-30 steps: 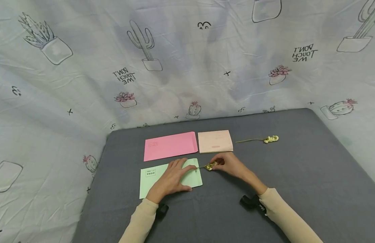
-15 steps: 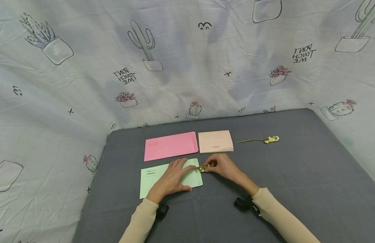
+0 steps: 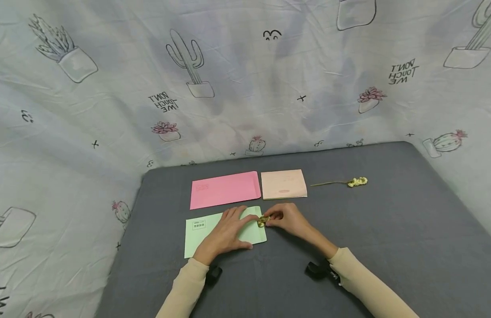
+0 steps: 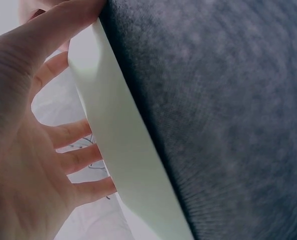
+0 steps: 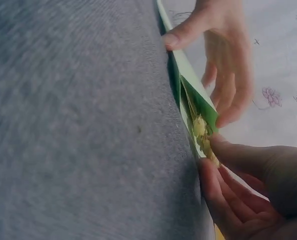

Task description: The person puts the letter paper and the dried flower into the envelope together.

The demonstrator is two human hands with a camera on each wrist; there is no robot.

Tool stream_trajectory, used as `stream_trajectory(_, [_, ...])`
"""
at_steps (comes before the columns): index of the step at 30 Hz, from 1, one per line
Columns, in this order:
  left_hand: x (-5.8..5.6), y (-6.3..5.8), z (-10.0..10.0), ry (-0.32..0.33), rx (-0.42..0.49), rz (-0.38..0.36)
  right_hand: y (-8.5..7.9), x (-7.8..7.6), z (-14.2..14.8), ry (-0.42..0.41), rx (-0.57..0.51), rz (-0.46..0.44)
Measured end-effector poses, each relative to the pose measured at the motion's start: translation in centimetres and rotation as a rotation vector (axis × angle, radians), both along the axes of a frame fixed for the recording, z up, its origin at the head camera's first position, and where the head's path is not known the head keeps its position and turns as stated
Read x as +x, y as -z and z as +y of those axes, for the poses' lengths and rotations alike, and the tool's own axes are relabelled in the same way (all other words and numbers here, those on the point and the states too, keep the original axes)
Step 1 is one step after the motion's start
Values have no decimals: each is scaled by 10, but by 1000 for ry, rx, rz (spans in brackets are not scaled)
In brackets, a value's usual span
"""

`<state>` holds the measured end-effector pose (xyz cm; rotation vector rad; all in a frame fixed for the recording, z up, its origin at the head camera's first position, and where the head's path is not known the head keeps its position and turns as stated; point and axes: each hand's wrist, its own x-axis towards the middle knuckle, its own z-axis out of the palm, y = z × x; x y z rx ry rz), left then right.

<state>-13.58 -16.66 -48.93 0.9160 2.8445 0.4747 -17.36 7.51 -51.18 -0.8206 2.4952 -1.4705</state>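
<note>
A pale green envelope [image 3: 205, 234] lies on the grey table, its mouth toward the right. My left hand [image 3: 229, 234] rests over it with spread, mostly straight fingers, the thumb at the near edge and the index fingertip at the mouth. In the right wrist view the mouth gapes, showing a darker green inside. My right hand [image 3: 287, 217] pinches a stemmed yellow flower [image 5: 200, 126] by its head between thumb and fingers. Its stem runs inside the envelope, and the flower head sits at the opening, partly hidden by the fingertips.
Behind the hands lie a pink envelope [image 3: 225, 190] and, right of it, a peach-coloured envelope or pad [image 3: 284, 184]. Another yellow flower [image 3: 356, 182] with a thin stem lies farther right. A cactus-print curtain [image 3: 245, 88] hangs behind the grey table [image 3: 388, 229].
My right hand has moved left, sliding the flower's stem into the green envelope until the head reached the mouth. The left hand has stayed on the envelope. The view has shifted slightly.
</note>
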Motion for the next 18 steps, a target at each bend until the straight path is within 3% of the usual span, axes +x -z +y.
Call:
stream_trajectory(8, [1, 0, 1, -12, -5, -6, -2, 1, 3, 2, -81, -158])
stream_trajectory(18, [0, 0, 1, -16, -7, 2, -1, 3, -2, 75, -44, -183])
